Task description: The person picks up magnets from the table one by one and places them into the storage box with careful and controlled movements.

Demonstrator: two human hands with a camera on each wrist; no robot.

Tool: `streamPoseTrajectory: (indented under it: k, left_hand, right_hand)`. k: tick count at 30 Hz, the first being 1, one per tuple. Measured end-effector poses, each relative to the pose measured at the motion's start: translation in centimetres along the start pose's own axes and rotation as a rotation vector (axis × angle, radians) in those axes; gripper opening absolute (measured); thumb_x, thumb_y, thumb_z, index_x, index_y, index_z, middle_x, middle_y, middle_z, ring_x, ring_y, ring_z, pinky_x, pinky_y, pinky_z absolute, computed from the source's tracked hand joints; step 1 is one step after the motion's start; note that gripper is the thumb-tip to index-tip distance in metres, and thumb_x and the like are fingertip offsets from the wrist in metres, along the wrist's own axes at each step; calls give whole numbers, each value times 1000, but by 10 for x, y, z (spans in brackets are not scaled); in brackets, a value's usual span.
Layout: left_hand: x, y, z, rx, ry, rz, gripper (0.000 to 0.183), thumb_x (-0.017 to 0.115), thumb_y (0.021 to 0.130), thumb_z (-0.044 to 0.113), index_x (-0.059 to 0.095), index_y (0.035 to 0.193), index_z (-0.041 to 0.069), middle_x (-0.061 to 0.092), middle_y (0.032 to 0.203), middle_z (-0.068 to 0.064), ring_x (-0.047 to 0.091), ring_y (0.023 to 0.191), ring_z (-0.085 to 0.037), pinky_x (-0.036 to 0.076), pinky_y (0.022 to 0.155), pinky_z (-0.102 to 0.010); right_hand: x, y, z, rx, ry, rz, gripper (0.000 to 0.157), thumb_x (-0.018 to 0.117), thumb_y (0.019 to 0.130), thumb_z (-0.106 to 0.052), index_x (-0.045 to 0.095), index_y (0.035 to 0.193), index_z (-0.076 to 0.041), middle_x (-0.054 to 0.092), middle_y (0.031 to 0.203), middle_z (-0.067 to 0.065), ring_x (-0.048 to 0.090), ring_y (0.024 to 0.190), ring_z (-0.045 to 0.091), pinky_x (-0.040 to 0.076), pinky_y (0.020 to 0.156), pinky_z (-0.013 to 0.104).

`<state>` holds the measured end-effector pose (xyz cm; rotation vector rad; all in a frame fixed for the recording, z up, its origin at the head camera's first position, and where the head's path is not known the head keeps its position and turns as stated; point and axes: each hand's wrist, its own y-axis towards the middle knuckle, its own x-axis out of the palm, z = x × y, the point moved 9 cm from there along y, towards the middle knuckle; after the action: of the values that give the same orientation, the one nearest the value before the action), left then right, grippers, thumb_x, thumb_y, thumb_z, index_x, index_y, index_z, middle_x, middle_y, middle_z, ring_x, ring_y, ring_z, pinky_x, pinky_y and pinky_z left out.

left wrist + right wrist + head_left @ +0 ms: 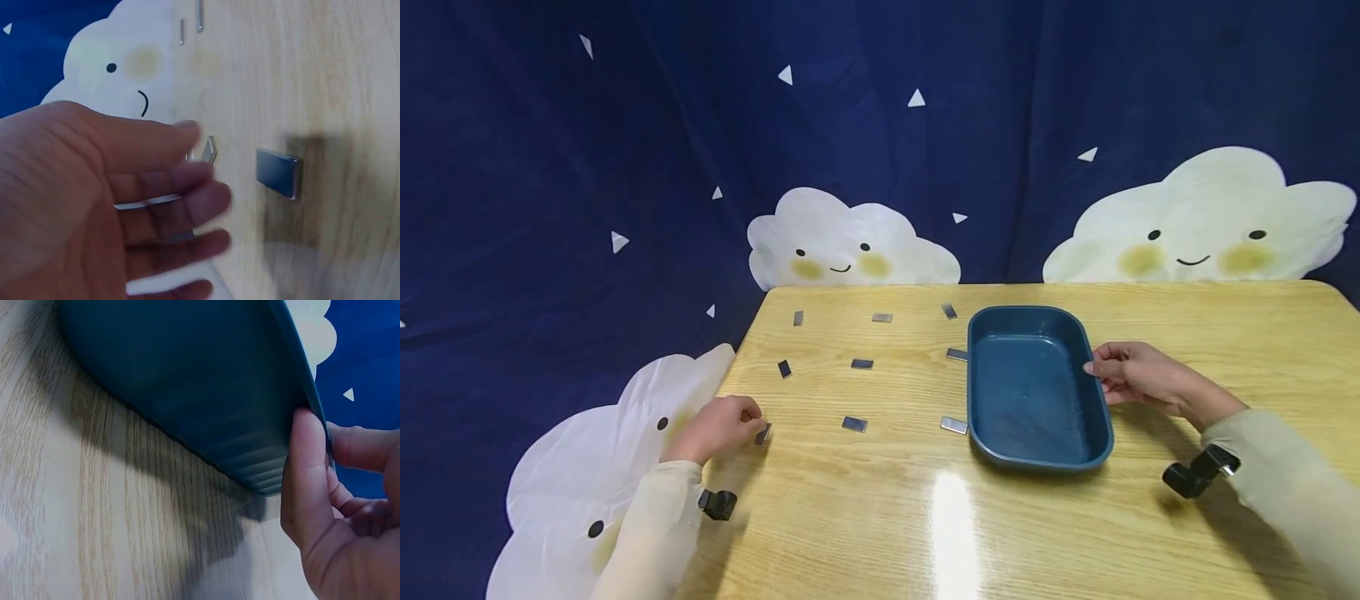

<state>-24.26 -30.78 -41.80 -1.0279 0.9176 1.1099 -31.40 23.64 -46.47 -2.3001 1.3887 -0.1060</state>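
My left hand (718,427) hovers at the table's left edge, close to a small dark rectangular metallic piece (763,434). In the left wrist view the fingers are loosely bent with nothing between them, and the rectangular piece (278,173) lies a little apart from the fingertips. At the right, my right hand (1138,379) pinches the rim of a deep blue plastic bin (1026,392) between thumb and fingers. The right wrist view has the bin's ribbed outer wall (187,381) tilted over the wood, with the thumb and fingers of the hand (347,506) on either side of its rim.
Several similar small rectangles lie spread in rough rows on the wooden table (865,517), among them a piece (854,424) near the middle. Two pieces (954,426) lie against or partly under the bin's left side. A dark blue curtain (865,125) with clouds hangs behind.
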Motion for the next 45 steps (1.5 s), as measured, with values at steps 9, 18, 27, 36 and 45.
streamPoseTrajectory:
  k: [9, 18, 27, 36, 45]
  left_hand:
    - [9, 0, -5, -68, 27, -29, 16, 68, 88, 26, 69, 83, 11, 65, 77, 0, 52, 68, -14, 42, 63, -29]
    - [16, 4, -10, -135, 54, -56, 19, 74, 83, 31, 68, 77, 14, 63, 76, 0, 51, 69, -16, 38, 61, -30]
    - [16, 8, -10, -134, 118, -15, 10, 73, 85, 27, 72, 82, 17, 68, 76, 2, 58, 73, -20, 47, 69, -43]
    - [15, 5, -13, -182, 149, 30, 10, 77, 80, 30, 76, 77, 21, 69, 77, 3, 55, 85, -30, 43, 75, -52]
    - [15, 9, -17, -175, 112, 79, 8, 80, 79, 27, 79, 78, 19, 74, 94, -6, 55, 103, -35, 38, 76, -47]
  right_hand:
    - [-1, 2, 1, 3, 14, -5, 13, 52, 102, -19, 49, 97, -8, 53, 71, -6, 59, 71, 6, 59, 68, 26]
    - [-3, 4, 4, 9, 0, 0, 14, 53, 102, -21, 49, 98, -8, 52, 71, -6, 58, 71, 6, 59, 68, 27]
    - [-4, 3, 3, 9, -2, 11, 15, 54, 102, -21, 49, 95, -10, 52, 71, -6, 57, 70, 6, 58, 67, 26]
    - [-3, 1, 1, 7, 8, 14, 14, 54, 102, -21, 49, 95, -10, 53, 72, -6, 57, 70, 5, 58, 67, 26]
    - [-1, -1, 1, -1, 18, 22, 13, 54, 102, -20, 50, 94, -10, 54, 72, -6, 57, 70, 5, 58, 67, 25]
